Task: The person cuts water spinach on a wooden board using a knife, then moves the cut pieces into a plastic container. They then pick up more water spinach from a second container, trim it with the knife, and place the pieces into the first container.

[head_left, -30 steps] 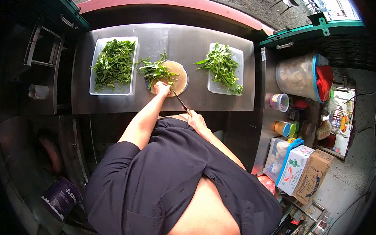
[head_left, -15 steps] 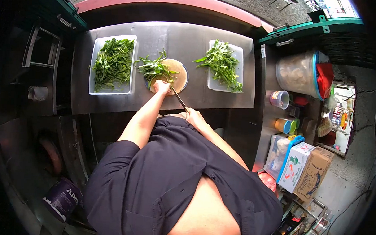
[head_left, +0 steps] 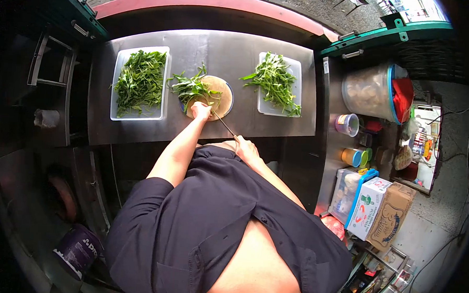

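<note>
On the metal table stands a round cutting board (head_left: 223, 96) with a bunch of leafy greens (head_left: 190, 87) on its left part. My left hand (head_left: 201, 110) is closed on the stem end of this bunch at the board's front edge. A knife (head_left: 225, 126) is gripped in my right hand (head_left: 246, 148), its blade reaching up and left to the stems beside my left fingers. To the left, a white tray (head_left: 166, 86) holds a wide heap of leaves. Another white tray (head_left: 296, 81) on the right bears a pile of long-stemmed greens.
The metal table (head_left: 212, 46) ends just ahead of my waist. At the right stand a big clear tub (head_left: 367, 92), small plastic containers (head_left: 348, 125), a blue-lidded box (head_left: 346, 190) and cardboard cartons (head_left: 391, 216). A dark bucket (head_left: 78, 249) is at the lower left.
The knife blade now looks thinner, turned more edge-on, and my right hand has shifted slightly. My left hand keeps its hold on the greens. The view has moved a little.
</note>
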Demonstrator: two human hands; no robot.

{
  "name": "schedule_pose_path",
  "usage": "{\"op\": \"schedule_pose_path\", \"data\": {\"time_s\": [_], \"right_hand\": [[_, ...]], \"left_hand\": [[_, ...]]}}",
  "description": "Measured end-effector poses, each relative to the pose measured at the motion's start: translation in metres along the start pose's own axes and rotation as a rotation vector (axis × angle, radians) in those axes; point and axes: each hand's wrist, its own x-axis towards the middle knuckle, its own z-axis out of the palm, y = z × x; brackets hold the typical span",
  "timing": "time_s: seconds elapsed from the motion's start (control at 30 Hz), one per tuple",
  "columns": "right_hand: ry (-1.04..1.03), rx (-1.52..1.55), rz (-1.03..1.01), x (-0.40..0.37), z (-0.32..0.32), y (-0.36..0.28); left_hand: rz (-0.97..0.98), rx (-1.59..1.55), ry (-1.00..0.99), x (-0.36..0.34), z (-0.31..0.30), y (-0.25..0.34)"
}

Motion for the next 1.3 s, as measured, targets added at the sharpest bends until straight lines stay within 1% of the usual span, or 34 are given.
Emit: {"op": "schedule_pose_path", "data": {"time_s": [0.1, 0.23, 0.3, 0.37, 0.43, 0.53, 0.6, 0.73, 0.83, 0.9, 1.0, 1.03, 1.1, 1.17, 1.23, 1.27, 1.3], "right_hand": [[-0.006, -0.006, 0.007, 0.003, 0.0, -0.005], [0.028, -0.01, 0.011, 0.013, -0.006, -0.007], [0.064, -0.035, -0.036, 0.018, -0.01, 0.0], [0.086, -0.045, -0.042, 0.018, -0.013, 0.004], [0.056, 0.027, -0.045, 0.012, -0.021, 0.008], [0.018, 0.055, -0.029, 0.001, -0.021, 0.011], [-0.026, 0.059, -0.006, -0.001, -0.015, 0.013], [-0.025, 0.091, -0.003, 0.0, -0.002, 0.014], [-0.02, 0.095, 0.017, 0.0, -0.005, 0.004], [-0.036, 0.087, 0.041, -0.001, -0.008, -0.002], [-0.064, 0.056, 0.064, -0.004, -0.005, 0.001], [-0.071, 0.037, 0.069, -0.006, -0.002, 0.002], [-0.049, 0.05, 0.07, -0.007, -0.004, 0.006], [-0.038, 0.048, 0.077, -0.009, -0.006, 0.009], [0.008, 0.022, 0.058, -0.007, -0.008, 0.007], [0.031, 0.012, 0.061, -0.003, -0.005, 0.007], [0.03, 0.01, 0.056, 0.001, -0.005, 0.009]], "left_hand": [[0.004, 0.015, 0.037, -0.002, 0.002, 0.001], [-0.004, 0.051, 0.021, 0.001, 0.0, 0.0], [0.008, 0.085, 0.026, -0.001, -0.001, 0.0], [0.017, 0.078, 0.037, -0.004, 0.001, -0.002], [0.03, 0.07, 0.05, -0.002, 0.0, -0.003], [0.042, 0.099, 0.041, 0.001, 0.002, -0.004], [0.01, 0.077, 0.047, 0.0, 0.001, -0.001], [0.026, 0.081, 0.045, -0.002, 0.001, 0.0], [0.026, 0.095, 0.032, -0.005, 0.0, 0.004], [0.066, 0.105, 0.072, -0.003, 0.003, 0.001], [0.029, 0.087, 0.068, -0.002, 0.004, -0.001], [0.036, 0.095, 0.07, -0.001, 0.001, -0.001], [0.059, 0.211, 0.074, 0.011, 0.006, -0.01], [0.056, 0.237, 0.082, 0.012, 0.009, -0.011], [0.098, 0.256, 0.105, 0.003, 0.005, -0.007], [0.228, 0.31, 0.17, 0.001, 0.007, -0.01], [0.227, 0.307, 0.175, 0.002, 0.006, -0.011]]}}
